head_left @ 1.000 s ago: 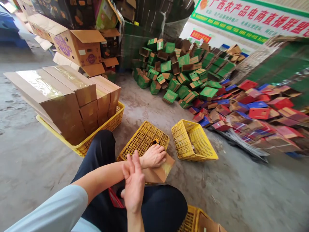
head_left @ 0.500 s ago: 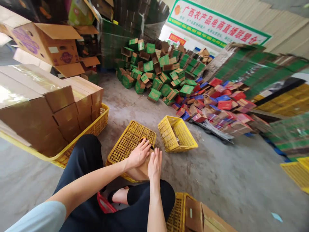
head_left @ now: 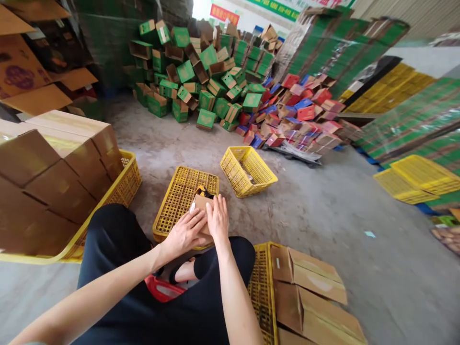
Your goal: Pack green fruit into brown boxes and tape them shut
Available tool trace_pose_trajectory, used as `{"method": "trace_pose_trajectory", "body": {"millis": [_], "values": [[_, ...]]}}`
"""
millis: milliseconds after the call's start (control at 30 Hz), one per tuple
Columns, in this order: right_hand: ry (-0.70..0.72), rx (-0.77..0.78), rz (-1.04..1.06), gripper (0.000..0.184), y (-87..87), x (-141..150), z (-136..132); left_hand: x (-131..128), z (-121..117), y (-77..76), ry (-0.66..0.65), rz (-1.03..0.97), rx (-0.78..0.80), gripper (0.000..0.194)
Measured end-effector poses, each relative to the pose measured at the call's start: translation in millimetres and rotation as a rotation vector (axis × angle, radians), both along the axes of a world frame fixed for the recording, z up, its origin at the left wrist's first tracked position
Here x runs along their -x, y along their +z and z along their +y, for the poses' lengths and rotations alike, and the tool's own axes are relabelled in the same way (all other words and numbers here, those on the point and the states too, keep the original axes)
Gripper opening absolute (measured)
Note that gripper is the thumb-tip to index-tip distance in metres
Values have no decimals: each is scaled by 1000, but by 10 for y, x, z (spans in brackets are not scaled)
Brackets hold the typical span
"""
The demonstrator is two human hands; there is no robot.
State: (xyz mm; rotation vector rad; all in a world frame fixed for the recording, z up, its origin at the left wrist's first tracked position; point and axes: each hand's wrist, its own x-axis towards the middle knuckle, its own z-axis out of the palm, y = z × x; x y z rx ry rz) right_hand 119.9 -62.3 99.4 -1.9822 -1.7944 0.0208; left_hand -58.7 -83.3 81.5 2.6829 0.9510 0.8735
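Note:
A small brown cardboard box [head_left: 201, 203] rests on an upturned yellow plastic crate [head_left: 176, 196] between my knees. My left hand [head_left: 185, 232] lies across the near left part of the box, its fingers stretched out. Flat along the right side is my right hand [head_left: 218, 218], fingers straight and close together. Both palms touch the cardboard, and neither wraps around anything. Just beyond the box, on the crate, sits a black and orange-yellow tool [head_left: 203, 191], partly hidden; its kind cannot be made out.
Closed cardboard boxes [head_left: 68, 163] fill a yellow crate [head_left: 131, 177] on the left. More flat-lying boxes [head_left: 316, 282] sit in a crate [head_left: 264, 282] at my right. A yellow basket [head_left: 247, 172] stands ahead. Green cartons [head_left: 187, 72] and red-blue cartons [head_left: 298, 110] are heaped behind.
The view has swung right and down. My left hand has drawn back from the far edge to the near left of the box, and my right hand has moved farther forward along it.

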Motion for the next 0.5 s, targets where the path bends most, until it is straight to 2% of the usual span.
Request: {"method": "trace_pose_trajectory", "body": {"millis": [200, 500], "values": [[3, 36, -13, 58, 142, 50, -120, -9, 101, -63, -4, -54, -7, 59], [173, 85, -26, 48, 249, 19, -557, 40, 111, -20, 1, -41, -2, 54]]}}
